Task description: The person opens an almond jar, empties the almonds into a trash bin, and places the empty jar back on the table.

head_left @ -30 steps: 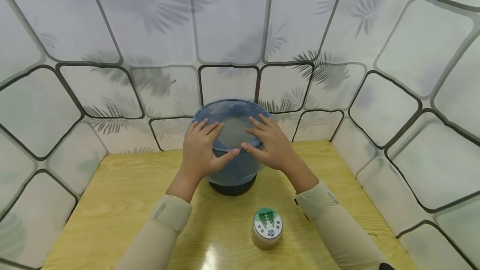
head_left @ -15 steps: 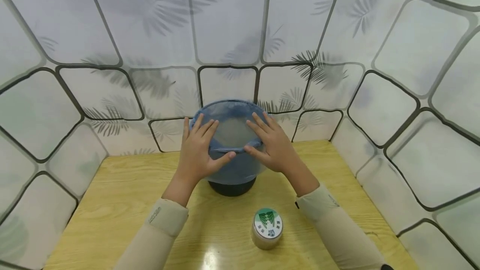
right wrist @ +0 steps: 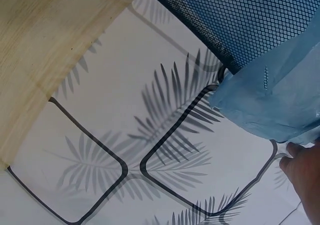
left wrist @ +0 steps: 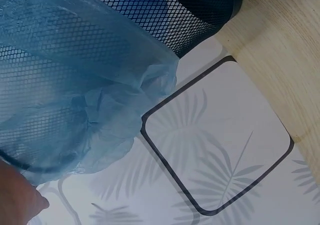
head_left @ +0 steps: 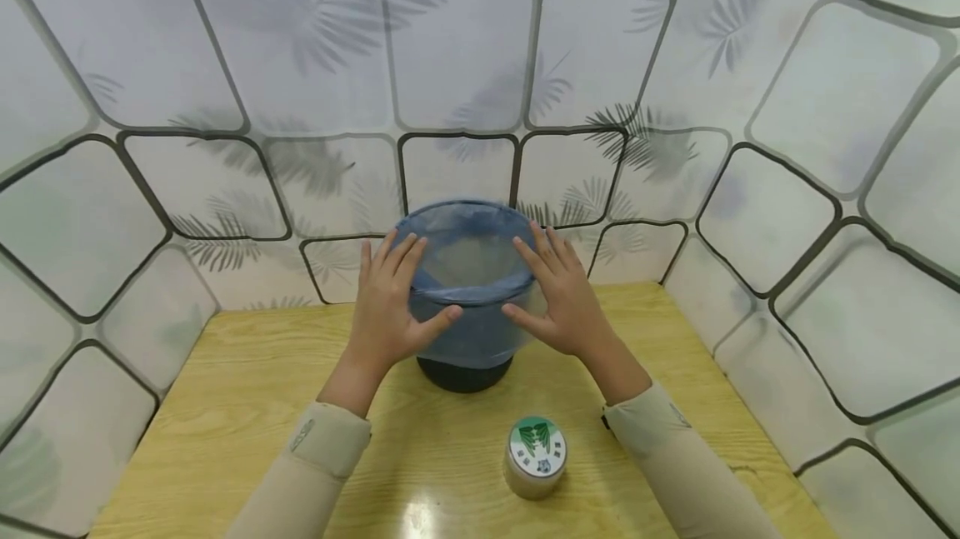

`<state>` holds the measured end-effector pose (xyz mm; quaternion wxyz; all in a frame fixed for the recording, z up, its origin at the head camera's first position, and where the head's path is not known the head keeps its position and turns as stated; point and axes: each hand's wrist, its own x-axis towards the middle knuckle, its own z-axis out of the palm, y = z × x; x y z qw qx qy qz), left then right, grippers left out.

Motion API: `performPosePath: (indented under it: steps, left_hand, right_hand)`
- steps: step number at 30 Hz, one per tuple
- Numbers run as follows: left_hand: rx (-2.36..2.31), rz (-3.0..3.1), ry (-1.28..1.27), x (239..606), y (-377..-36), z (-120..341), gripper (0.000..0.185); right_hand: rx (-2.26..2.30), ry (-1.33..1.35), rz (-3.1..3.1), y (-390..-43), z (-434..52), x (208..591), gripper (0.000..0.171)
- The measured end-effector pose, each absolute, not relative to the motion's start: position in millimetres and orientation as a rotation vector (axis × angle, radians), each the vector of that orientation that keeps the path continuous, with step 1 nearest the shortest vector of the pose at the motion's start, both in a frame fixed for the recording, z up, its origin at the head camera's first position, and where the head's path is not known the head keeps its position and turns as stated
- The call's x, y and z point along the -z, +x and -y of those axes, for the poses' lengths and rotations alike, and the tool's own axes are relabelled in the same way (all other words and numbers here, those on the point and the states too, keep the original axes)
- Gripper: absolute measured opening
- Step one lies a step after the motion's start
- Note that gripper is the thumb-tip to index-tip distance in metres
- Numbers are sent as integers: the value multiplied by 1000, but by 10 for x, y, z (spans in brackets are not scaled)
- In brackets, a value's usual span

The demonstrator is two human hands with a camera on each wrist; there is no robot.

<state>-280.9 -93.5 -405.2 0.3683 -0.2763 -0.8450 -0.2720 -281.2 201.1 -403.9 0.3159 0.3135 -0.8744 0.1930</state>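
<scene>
Both hands flat, fingers straight: left hand (head_left: 387, 306) and right hand (head_left: 564, 296) flank the bin (head_left: 467, 293) at frame centre, equally near its upright sides.

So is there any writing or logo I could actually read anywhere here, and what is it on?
Round tin lid: green leaf-like logo with small marks beneath, too small to read.
Left sleeve cuff: small printed word, too blurred to read.
Right sleeve cuff: faint print, unreadable.
Nothing else carries text.
</scene>
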Motion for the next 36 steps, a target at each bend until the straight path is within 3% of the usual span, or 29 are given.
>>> performPosePath:
  steps: [20, 36]
  left_hand:
    - [757, 1996, -729, 4180, -2592, 1035, 106]
    - [769, 1944, -755, 4239, -2434, 1082, 97]
  right_hand:
    - [-619, 810, 2357, -2573, -2206, 4158, 95]
    - [-650, 649, 2096, -2436, -2436, 4237, 69]
